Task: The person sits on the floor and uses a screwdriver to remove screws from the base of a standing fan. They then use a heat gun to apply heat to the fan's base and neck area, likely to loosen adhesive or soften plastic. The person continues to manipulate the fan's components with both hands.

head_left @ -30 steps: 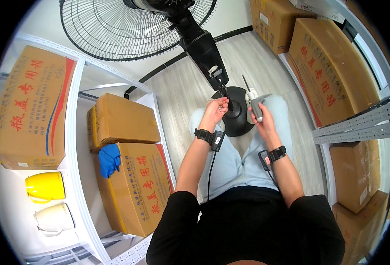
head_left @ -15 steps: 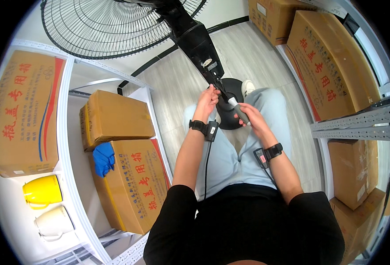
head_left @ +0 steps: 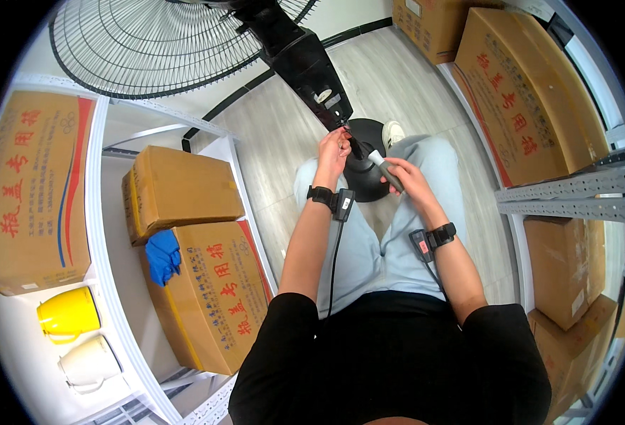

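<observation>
A black standing fan rises in front of me, with its wire guard (head_left: 163, 53), black control housing (head_left: 302, 67) and round base (head_left: 372, 166). My left hand (head_left: 334, 150) is closed in a pinch at the housing's lower end. What lies between its fingertips is too small to make out. In my right hand (head_left: 410, 182) is a hand tool with a grey handle and white collar (head_left: 377, 159), perhaps a screwdriver. It slants up and left toward the fan's pole, just right of my left hand. Its tip cannot be made out against the black parts.
Cardboard boxes fill a shelf on the left (head_left: 199, 297) and another on the right (head_left: 525, 99). A blue crumpled cloth or glove (head_left: 163, 257) lies on a left box. Yellow (head_left: 69, 314) and white (head_left: 91, 363) mugs stand at lower left. My knees flank the fan base.
The fan and shelves sit slightly farther left in view. My left hand still pinches at the housing, and my right hand still holds the tool, with only a slight shift.
</observation>
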`<state>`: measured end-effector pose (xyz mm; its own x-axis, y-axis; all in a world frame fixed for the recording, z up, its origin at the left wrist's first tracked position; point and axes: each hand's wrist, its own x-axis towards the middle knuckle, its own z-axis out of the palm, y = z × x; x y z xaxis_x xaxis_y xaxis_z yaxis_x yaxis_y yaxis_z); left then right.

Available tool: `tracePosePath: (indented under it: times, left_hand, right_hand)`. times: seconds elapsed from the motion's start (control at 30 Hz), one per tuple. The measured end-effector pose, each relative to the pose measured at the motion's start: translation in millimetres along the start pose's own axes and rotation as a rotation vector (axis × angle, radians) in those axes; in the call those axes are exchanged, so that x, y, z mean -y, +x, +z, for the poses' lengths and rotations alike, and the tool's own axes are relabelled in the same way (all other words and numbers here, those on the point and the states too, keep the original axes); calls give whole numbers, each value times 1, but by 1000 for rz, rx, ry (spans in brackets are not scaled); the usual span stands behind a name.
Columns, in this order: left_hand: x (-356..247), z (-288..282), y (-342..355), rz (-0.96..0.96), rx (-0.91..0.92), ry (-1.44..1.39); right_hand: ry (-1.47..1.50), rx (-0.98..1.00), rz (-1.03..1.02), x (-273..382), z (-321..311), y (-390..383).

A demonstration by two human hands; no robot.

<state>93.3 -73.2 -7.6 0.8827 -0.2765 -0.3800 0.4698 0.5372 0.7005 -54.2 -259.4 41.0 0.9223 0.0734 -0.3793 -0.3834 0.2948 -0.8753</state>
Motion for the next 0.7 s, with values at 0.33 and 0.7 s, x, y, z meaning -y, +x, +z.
tracePosePath:
  times: [0.33,0.7]
  left_hand:
    - [11,19,12,-110,112,-104]
    - [23,31,33,-165,109,-167]
  right_hand:
    - [-73,-68,-25,9,-22,-6]
    - [-279,-106,-78,3,-54,14]
